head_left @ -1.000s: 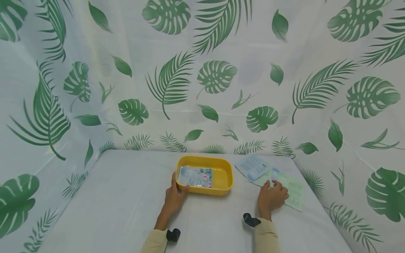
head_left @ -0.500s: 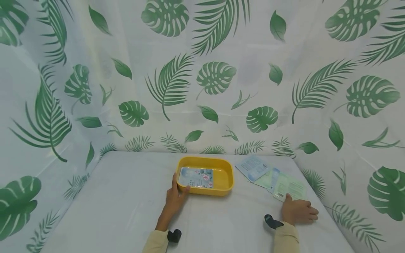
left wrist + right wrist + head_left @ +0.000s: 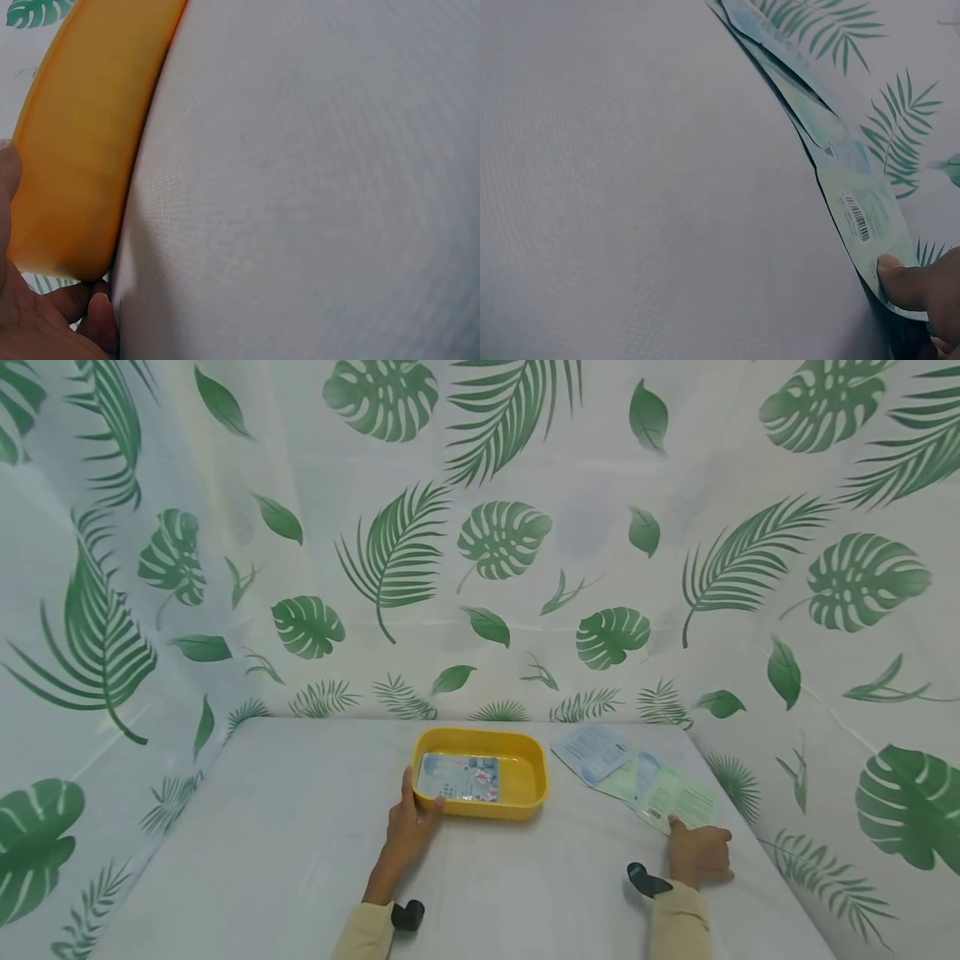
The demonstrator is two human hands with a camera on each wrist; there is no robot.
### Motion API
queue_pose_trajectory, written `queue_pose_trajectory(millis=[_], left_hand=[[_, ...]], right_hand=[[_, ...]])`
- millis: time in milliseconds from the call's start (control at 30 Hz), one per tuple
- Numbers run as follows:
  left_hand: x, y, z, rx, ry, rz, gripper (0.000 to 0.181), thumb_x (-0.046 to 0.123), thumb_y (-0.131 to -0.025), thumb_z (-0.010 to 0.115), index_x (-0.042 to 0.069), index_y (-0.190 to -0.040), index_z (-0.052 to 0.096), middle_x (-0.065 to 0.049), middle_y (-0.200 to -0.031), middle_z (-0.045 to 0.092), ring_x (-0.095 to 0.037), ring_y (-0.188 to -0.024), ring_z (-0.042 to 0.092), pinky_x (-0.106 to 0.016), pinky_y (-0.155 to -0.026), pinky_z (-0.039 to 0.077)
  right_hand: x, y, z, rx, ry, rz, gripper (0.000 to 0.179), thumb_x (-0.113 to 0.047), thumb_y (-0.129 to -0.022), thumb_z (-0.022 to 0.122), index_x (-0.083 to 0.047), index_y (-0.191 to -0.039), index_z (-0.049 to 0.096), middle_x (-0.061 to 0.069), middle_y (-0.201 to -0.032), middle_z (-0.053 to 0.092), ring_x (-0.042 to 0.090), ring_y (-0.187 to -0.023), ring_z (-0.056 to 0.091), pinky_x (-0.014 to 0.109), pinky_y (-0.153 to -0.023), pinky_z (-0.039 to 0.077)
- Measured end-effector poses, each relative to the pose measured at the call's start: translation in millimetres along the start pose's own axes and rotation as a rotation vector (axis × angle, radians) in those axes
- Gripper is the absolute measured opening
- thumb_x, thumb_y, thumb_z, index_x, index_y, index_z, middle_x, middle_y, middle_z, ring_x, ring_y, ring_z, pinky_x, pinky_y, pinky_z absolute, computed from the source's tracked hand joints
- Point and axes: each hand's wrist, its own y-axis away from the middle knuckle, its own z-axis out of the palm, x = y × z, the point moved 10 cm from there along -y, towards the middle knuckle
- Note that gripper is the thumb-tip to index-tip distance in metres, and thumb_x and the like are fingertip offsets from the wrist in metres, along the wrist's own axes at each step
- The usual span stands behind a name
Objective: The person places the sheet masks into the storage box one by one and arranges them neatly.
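With 12 o'clock at the far edge of the white table (image 3: 525, 893), the yellow tray (image 3: 522, 781) sits flat at 12 o'clock, close to that edge. The left hand (image 3: 407, 831) grips the tray's corner at 8 o'clock: 1 finger runs along the outside of its 9 o'clock end, and the thumb (image 3: 7, 176) lies against the wall at 7 o'clock. In the left wrist view, bent fingertips also show low by the tray's end. Inside the tray, towards 9 o'clock, lies a flowered packet (image 3: 459, 777), and the yellow floor shows beside it at 3 o'clock. At 2 o'clock on the table, apart from the tray, 4 packets overlap in a row that slants from 10 o'clock down to 4 o'clock. From the far end they are the far blue packet (image 3: 591, 752), the far green packet (image 3: 621, 782), the near blue packet (image 3: 647, 772) and the near green packet (image 3: 678, 797). The right hand (image 3: 699, 853), at the 5 o'clock end of the row, pinches the near green packet by its near end, the thumb on top and the other fingers folded, partly hidden. In the right wrist view a barcode (image 3: 857, 217) shows at 11 o'clock from that thumb. Both arms reach in from 6 o'clock in beige sleeves (image 3: 678, 918), each with a black device at the wrist (image 3: 408, 915). Beyond the table, a white backdrop (image 3: 420, 664) with green leaves rises at 12 o'clock and along both sides.
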Motion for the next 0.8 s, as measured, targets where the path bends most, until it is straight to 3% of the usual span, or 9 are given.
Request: queue_pose_trajectory(millis=[433,633,800], left_hand=[[0.0,-0.9,0.3,-0.015,-0.003,-0.013,0.087,0.048,-0.097,0.056,0.012,-0.157,0.005,-0.03,-0.155,0.029,-0.049,-0.14,0.033,-0.061,-0.112,0.029],[0.9,1.1,-0.8,-0.015,0.0,-0.026,0.087,0.047,-0.097,0.056,0.013,-0.158,0.005,-0.029,-0.155,0.029,-0.048,-0.14,0.033,-0.06,-0.112,0.029],[0.5,0.5,-0.7,-0.015,0.003,-0.03,0.087,0.047,-0.097,0.056,0.012,-0.157,0.005,-0.029,-0.155,0.029,-0.049,-0.14,0.033,-0.06,-0.112,0.029]], right_hand=[[10,7.0,-9,-0.02,-0.172,0.051,0.047,-0.018,-0.098,0.046,0.017,-0.129,0.045,0.036,-0.12,0.053,0.049,-0.111,0.05,0.056,-0.098,0.036],[19,8.2,-14,0.024,-0.342,0.131,0.049,-0.017,-0.099,0.039,0.01,-0.14,0.038,0.035,-0.135,0.049,0.051,-0.126,0.045,0.056,-0.107,0.033],[26,7.3,-18,0.103,-0.479,0.166,0.049,-0.019,-0.102,0.039,0.003,-0.145,0.034,0.026,-0.146,0.044,0.042,-0.136,0.041,0.051,-0.113,0.03]])
